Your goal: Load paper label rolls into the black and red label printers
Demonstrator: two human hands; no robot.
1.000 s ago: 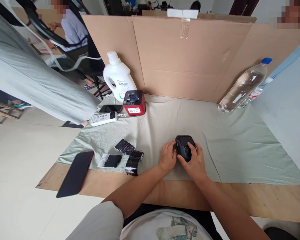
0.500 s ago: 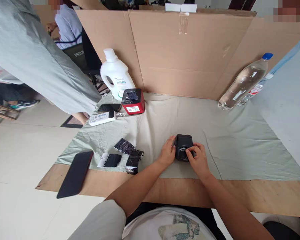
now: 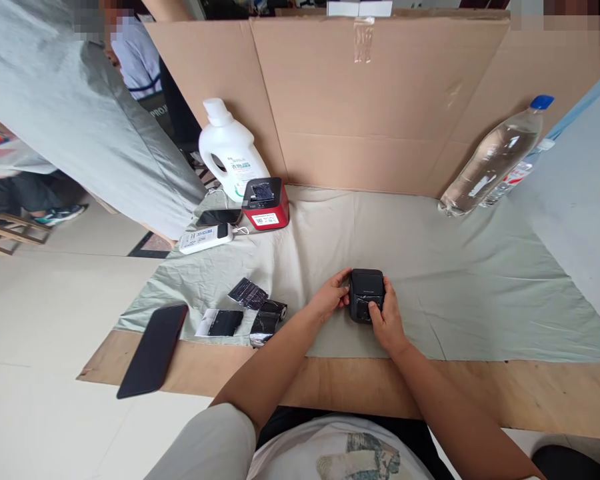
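Note:
A small black box-shaped device [image 3: 366, 291] stands on the pale green cloth [image 3: 455, 280] in front of me. My left hand [image 3: 331, 298] grips its left side with fingers curled around the edge. My right hand [image 3: 387, 321] wraps its right side, thumb pressing on the shiny front face. Left of my hands lie a black roll [image 3: 266, 323] in glossy wrap and two flat black wrapper pieces [image 3: 249, 292].
A red and black printer [image 3: 265, 203], a white jug [image 3: 229, 155], a white power strip [image 3: 205, 237] and a phone [image 3: 220, 217] sit at the back left. A dark phone [image 3: 153, 349] lies near the front left edge. A water bottle [image 3: 495, 155] leans at the back right against the cardboard wall [image 3: 380, 107]. People stand behind.
The black device was tilted in both hands and is now set upright on the cloth. My right thumb has moved onto its front face; my left hand slid to its side.

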